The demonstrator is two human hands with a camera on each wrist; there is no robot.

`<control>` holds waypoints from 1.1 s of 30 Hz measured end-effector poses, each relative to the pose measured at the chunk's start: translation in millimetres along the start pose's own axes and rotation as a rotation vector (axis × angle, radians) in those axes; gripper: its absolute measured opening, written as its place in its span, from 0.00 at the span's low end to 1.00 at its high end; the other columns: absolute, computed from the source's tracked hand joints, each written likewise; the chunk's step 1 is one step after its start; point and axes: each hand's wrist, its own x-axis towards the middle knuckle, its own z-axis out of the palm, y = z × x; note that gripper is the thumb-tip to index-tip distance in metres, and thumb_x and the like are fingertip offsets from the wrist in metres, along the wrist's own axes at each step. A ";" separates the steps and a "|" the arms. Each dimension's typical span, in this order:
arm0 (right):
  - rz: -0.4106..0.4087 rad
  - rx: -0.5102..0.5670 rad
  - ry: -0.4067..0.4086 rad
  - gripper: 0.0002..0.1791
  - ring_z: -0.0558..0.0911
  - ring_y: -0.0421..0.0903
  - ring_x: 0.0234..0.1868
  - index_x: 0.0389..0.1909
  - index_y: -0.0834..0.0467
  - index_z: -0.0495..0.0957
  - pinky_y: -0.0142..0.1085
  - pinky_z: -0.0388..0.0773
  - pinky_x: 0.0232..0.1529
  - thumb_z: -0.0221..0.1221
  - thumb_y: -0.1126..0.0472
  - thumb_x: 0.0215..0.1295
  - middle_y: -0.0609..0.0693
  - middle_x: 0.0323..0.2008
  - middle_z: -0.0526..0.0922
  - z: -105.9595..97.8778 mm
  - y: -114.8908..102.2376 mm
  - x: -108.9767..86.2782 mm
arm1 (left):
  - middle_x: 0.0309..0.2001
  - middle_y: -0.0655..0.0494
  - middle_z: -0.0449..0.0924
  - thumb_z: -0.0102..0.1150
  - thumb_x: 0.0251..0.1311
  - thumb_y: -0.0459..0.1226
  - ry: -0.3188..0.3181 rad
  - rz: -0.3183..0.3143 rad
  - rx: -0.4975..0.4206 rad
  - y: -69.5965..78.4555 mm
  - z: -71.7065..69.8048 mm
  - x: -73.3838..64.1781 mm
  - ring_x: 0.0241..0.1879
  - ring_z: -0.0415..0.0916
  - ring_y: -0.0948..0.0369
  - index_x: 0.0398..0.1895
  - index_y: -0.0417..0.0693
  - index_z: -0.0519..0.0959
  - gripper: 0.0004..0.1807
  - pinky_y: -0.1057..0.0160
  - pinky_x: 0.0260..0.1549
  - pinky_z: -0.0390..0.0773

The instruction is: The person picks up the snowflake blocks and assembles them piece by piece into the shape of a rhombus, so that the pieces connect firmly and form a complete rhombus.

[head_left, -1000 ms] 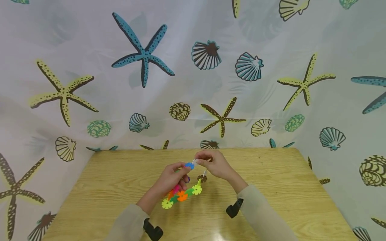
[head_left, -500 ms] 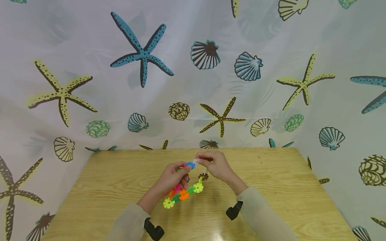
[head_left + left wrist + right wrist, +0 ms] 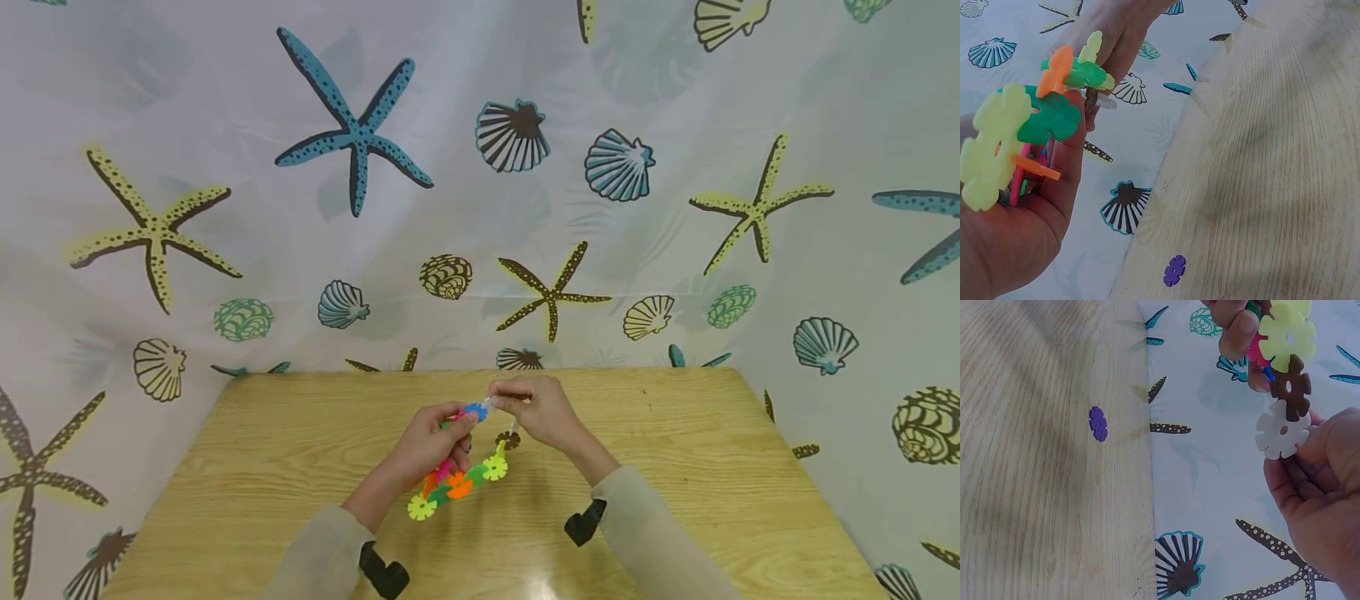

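A loop-like chain of notched plastic snowflake discs hangs between my hands, above the table. My left hand (image 3: 429, 442) pinches a blue disc (image 3: 476, 412) at one end between thumb and fingers. My right hand (image 3: 542, 414) pinches a white disc (image 3: 1282, 430), which meets the blue one edge to edge in the head view. From the white disc the chain runs through a brown disc (image 3: 1291, 387) and a yellow disc (image 3: 495, 467). Further along come an orange disc (image 3: 459, 485) and another yellow disc (image 3: 422, 507). Pink and green pieces sit partly hidden behind my left fingers.
A loose purple disc (image 3: 1175, 270) lies flat on the wooden table (image 3: 675, 467). Behind the table hangs a white curtain (image 3: 465, 208) printed with starfish and shells. Each sleeve carries a black wrist camera (image 3: 585, 523).
Both hands and the chain have shifted very slightly to the right. The hold on the blue and white discs stays the same.
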 end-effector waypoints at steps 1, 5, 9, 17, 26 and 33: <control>0.001 0.002 0.001 0.13 0.89 0.58 0.50 0.54 0.65 0.88 0.40 0.88 0.34 0.64 0.67 0.73 0.62 0.53 0.89 -0.1 0.3 0.0 | 0.28 0.52 0.75 0.49 0.83 0.39 -0.001 0.002 -0.002 -0.3 -0.1 0.2 0.18 0.78 0.65 0.60 0.30 0.75 0.19 0.67 0.22 0.84; 0.004 0.009 0.005 0.13 0.89 0.57 0.50 0.54 0.65 0.88 0.36 0.86 0.32 0.64 0.67 0.72 0.62 0.53 0.89 0.6 0.5 0.1 | 0.28 0.51 0.75 0.48 0.83 0.39 -0.003 0.006 -0.004 -0.2 0.1 0.5 0.18 0.78 0.64 0.60 0.30 0.75 0.18 0.67 0.22 0.84; -0.023 -0.021 0.018 0.13 0.89 0.58 0.52 0.53 0.65 0.88 0.33 0.87 0.41 0.65 0.67 0.72 0.61 0.52 0.90 1.7 0.9 1.3 | 0.27 0.53 0.75 0.48 0.83 0.39 -0.004 0.009 0.000 0.6 -1.1 1.3 0.17 0.78 0.65 0.58 0.30 0.75 0.18 0.67 0.22 0.84; -0.080 -0.060 0.038 0.12 0.89 0.56 0.53 0.52 0.64 0.89 0.41 0.88 0.51 0.65 0.67 0.72 0.59 0.49 0.91 4.6 1.2 4.0 | 0.26 0.53 0.75 0.49 0.83 0.39 -0.005 0.011 0.002 2.1 -3.4 2.7 0.17 0.79 0.66 0.57 0.29 0.74 0.18 0.68 0.23 0.84; -0.057 -0.059 0.013 0.13 0.90 0.56 0.52 0.54 0.63 0.89 0.38 0.88 0.49 0.65 0.66 0.72 0.59 0.51 0.91 3.8 5.1 3.7 | 0.28 0.53 0.76 0.48 0.83 0.40 -0.015 0.018 0.037 -2.4 0.1 2.1 0.19 0.83 0.63 0.57 0.32 0.71 0.17 0.66 0.24 0.86; -0.080 -0.045 -0.008 0.10 0.90 0.54 0.49 0.50 0.61 0.90 0.31 0.86 0.45 0.65 0.67 0.71 0.57 0.47 0.92 0.9 7.3 1.0 | 0.29 0.38 0.84 0.49 0.83 0.44 -0.010 0.009 0.097 -4.3 7.9 3.5 0.23 0.88 0.49 0.54 0.39 0.71 0.15 0.56 0.25 0.89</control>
